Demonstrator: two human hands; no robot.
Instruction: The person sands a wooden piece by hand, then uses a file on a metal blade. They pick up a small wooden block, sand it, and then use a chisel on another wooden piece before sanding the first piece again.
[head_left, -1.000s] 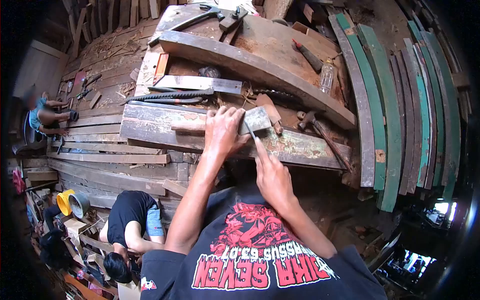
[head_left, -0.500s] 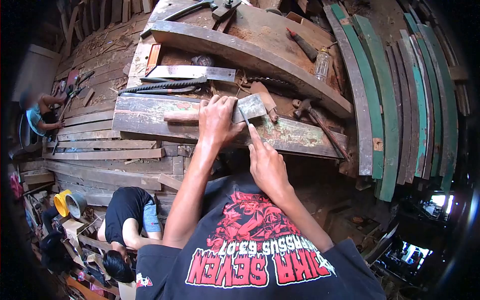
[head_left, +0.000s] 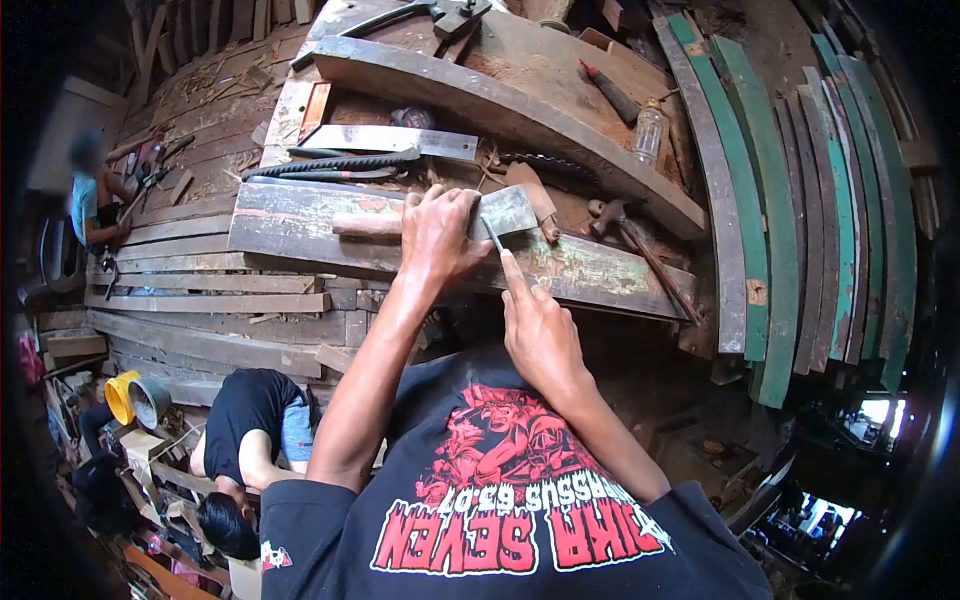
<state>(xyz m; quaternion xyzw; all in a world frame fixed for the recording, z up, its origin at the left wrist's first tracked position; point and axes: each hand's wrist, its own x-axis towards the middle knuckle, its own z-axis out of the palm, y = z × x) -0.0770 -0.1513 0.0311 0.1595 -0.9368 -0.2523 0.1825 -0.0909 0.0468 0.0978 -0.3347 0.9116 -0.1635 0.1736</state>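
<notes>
Left hand clamped round hatchet near its head, holding it flat on painted plank. Right hand closed on thin tool, forefinger extended, tip at blade edge.

Under the left hand, the plank was rough wood with flaking green and red paint; beyond the right hand, the blade was dull grey metal, its handle bare matt wood.

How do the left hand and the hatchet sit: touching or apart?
Touching. The head view shows the left hand lying over the hatchet where handle meets blade, fingers curled over its top edge, no gap, on the painted plank.
</notes>
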